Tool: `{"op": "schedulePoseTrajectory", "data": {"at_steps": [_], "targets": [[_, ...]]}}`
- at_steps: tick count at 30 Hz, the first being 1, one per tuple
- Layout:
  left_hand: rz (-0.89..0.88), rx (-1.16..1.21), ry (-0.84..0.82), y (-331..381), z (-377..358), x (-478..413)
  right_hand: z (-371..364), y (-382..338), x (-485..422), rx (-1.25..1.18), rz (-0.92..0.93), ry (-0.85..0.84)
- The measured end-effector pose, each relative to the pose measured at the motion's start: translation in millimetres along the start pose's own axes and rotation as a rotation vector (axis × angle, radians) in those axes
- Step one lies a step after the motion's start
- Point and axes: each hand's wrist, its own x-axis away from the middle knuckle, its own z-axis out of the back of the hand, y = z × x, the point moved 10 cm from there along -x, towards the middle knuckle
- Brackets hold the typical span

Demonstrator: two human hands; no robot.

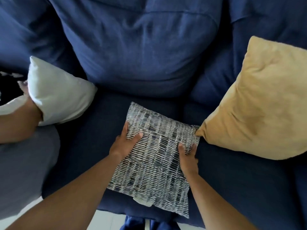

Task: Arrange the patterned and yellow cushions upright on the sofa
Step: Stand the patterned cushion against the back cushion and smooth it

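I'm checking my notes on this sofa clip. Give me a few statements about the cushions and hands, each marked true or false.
1. Both hands grip the patterned cushion. True: the left hand and right hand hold its two sides.
2. The yellow cushion is left of the patterned one. False: it is on the right, its corner meeting the patterned cushion.
3. The sofa is blue. True.
4. The patterned cushion stands upright against the backrest. False: it lies on the seat.
5. A white cushion is at the left. True.
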Motion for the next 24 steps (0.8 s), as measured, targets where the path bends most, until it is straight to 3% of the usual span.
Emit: {"op": "schedulePoseTrajectory", "data": {"at_steps": [6,13,18,21,24], "targets": [[-0.1,0.259,0.108,13.6,18.0,14.0,0.6,-32.3,20.5,-0.12,0.154,0.089],[-0.453,0.395,0.476,74.6,105.9,60.5,46.5,-134.3,84.2,-0.357,0.638,0.266],[-0.663,0.395,0.611,133.4,158.1,55.7,80.9,-212.8,89.9,-0.42,0.902,0.364],[-0.614,0.323,0.567,143.4,163.6,20.2,77.8,-238.0,66.7,-0.294,0.916,0.323],[-0.433,0.235,0.408,125.3,145.6,-28.8,61.1,-237.5,32.7,-0.086,0.836,0.23]]}}
